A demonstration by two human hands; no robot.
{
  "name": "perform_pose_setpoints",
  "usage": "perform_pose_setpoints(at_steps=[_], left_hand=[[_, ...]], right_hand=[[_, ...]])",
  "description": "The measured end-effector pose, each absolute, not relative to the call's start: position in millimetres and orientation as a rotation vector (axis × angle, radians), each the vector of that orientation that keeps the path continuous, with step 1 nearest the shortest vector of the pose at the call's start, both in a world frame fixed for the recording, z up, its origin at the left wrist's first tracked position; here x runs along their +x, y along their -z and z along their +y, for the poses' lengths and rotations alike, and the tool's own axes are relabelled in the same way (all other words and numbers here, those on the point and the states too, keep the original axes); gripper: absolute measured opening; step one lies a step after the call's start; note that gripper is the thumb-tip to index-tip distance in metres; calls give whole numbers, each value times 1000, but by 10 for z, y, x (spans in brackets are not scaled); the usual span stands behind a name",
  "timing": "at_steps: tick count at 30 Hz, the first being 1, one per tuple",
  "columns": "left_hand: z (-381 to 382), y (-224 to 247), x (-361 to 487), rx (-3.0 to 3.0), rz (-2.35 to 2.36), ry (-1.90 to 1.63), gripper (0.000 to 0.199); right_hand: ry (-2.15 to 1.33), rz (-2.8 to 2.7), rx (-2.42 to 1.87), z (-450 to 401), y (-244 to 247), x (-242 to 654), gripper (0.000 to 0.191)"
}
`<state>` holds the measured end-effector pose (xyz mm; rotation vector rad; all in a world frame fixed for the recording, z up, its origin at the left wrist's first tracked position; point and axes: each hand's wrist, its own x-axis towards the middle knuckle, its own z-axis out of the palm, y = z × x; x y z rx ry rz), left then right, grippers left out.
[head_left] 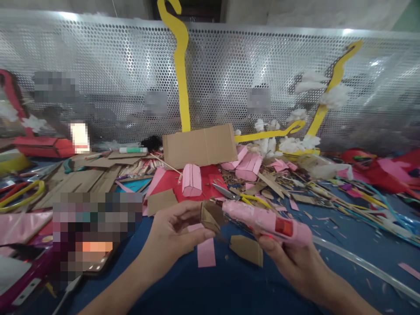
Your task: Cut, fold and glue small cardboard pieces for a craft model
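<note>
Head view: above the dark blue surface (216,291), the left hand (173,232) has its fingers (201,237) clamped on a small, folded brown cardboard piece (209,217), while the right hand (288,260) has its fingers wrapped around a pink glue gun (252,215) pointing toward the piece's upper edge.

Here we go, both of mine bare: my left hand (173,227), slim in the fingers, with a rounded thumb tip, and over on the other side my right hand (285,258), just as slender, its thumb blunt-ended. Now down to my left forearm (124,280), bare and smooth, narrow at the wrist and broadening toward the desk's (226,291) near side. And my right forearm (337,282) matches it, bare, smooth, tapering the same way! Nails? Too small to read clearly.
</note>
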<state>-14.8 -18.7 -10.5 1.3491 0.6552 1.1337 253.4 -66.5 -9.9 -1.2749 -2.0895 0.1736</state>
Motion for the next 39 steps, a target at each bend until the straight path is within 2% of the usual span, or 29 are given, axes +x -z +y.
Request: perform_pose_setpoints(at_steps=[8, 13, 33, 39], left_hand=[[-202, 94, -149, 1357, 687, -1111, 43], [-195, 111, -150, 1352, 672, -1134, 41], [-187, 112, -155, 1352, 644, -1134, 39], [-214, 71, -152, 1353, 660, -1092, 38]], right_hand=[[-132, -2134, -1210, -690, 50, 2455, 38], [-221, -2094, -1201, -661, 35, 2472, 35], [-191, -2098, -1177, -648, -15, 2441, 29], [-236, -2134, -1173, -673, -11, 2418, 34]])
